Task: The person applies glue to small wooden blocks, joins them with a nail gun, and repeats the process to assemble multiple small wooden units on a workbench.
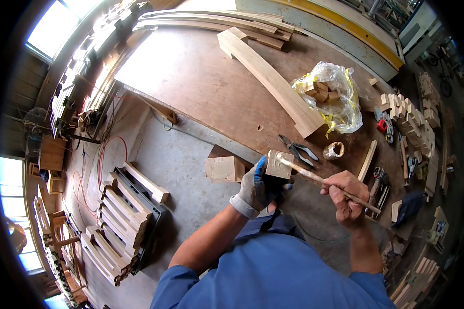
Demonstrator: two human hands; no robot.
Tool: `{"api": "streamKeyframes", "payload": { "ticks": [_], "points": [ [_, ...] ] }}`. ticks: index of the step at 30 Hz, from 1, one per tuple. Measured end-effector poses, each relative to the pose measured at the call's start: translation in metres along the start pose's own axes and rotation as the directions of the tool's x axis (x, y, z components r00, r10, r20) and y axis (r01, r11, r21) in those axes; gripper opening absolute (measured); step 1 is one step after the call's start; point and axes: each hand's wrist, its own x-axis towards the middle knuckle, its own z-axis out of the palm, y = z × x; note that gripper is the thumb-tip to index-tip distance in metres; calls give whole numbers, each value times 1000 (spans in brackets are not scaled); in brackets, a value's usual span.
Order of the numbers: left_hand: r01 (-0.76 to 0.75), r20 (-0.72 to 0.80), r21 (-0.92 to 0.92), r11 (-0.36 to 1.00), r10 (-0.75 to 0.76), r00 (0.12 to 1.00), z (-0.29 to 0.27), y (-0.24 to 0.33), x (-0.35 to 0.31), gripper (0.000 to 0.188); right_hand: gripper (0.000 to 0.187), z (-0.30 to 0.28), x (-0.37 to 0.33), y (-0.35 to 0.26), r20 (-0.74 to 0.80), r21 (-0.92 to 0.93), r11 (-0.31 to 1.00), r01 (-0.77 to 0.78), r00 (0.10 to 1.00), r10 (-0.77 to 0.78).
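My left hand (258, 188), in a grey glove with blue fingers, is closed around a squared wooden block (280, 160). The block's face is turned up toward me and bears a pale, wet-looking smear. My bare right hand (348, 198) grips a stained wooden stick (315, 178), whose far tip touches that smeared face. How long the block is below my glove is hidden. On the table just beyond lie pliers (299, 150) with dark jaws and greyish handles, beside a small round cup (334, 150) with a crusted, tan rim.
A long wooden post (273, 80) lies across the brown table (191, 77), next to a clear plastic bag (348, 110) of wood blocks. Tools and stacked pieces (410, 123) line the right side. Left, slatted wooden parts (121, 221) rest on a black pallet; a box (225, 167) stands nearer.
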Motion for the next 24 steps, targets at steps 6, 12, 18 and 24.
{"api": "streamKeyframes", "payload": {
  "ticks": [6, 12, 18, 24],
  "points": [
    [-3, 28, 31, 1000, 2, 1000, 5, 8, 0, 52, 16, -12, 0, -4, 35, 47, 998, -37, 999, 35],
    [-12, 19, -14, 1000, 12, 1000, -5, 5, 3, 54, 17, -7, 6, -10, 106, -99, 992, 82, 992, -71],
    [-9, 27, -13, 1000, 9, 1000, -6, 6, 5, 54, 16, -13, 9, -10, 102, -40, 997, 71, 993, -67],
    [4, -61, 47, 999, -1, 998, -3, 6, 3, 55, 14, 6, 11, -8, 117, -74, 990, 119, 987, -110]
  ]
}}
